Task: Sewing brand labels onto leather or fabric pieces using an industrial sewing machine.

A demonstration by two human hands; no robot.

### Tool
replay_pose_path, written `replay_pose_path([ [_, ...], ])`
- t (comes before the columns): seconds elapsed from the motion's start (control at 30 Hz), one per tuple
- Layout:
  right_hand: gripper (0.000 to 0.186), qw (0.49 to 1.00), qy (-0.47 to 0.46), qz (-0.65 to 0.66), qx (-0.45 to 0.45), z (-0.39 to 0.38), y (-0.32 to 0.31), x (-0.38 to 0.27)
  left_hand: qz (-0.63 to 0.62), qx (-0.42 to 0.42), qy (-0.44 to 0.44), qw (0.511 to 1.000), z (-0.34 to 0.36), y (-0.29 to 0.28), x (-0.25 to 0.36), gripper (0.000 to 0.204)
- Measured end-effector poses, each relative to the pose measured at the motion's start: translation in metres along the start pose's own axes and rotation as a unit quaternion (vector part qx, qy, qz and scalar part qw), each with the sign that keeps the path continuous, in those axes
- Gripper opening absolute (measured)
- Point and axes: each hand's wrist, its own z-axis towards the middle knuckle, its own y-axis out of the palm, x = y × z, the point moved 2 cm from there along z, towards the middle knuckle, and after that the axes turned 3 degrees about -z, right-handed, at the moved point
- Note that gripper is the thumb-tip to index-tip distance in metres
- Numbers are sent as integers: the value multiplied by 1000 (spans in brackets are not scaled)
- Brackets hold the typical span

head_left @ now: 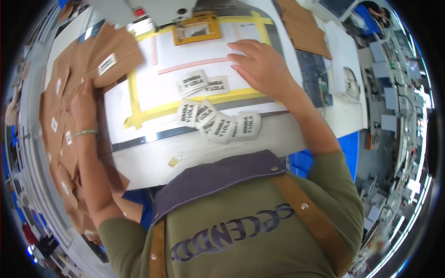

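My left hand [84, 104] is closed on the near edge of a brown fabric piece [123, 48]. That piece bears a white label [107, 64] with dark print and reaches over the left side of the taped white sheet [162, 88]. My right hand [262, 69] hovers at the sheet's right side, fingers apart and pointing left, with nothing in it. Just beyond its fingertips is the yellow frame [198, 41] under the machine head. Several loose white labels [193, 79] lie on the sheet; more loose labels [223, 127] overlap on the near table edge.
A large heap of labelled brown pieces [55, 125] covers the left side. Yellow tape [199, 104] and a pink strip [194, 65] mark the sheet. The machine [162, 10] stands at the back. More brown pieces [303, 28] lie back right, beside a dark panel [315, 74].
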Motion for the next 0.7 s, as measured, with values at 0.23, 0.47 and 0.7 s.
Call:
replay_pose_path([
  [0.23, 24, 976, 173, -127, 31, -39, -31, 127, 21, -44, -58, 997, 12, 3, -23, 51],
  [0.47, 27, 907, 315, -243, -138, -63, -9, 213, 51, 13, 74, 996, 3, -21, 2, 53],
  [0.7, 25, 894, 283, -291, -188, -35, -19, 247, -113, 41, 36, 992, -12, -84, 81, 49],
])
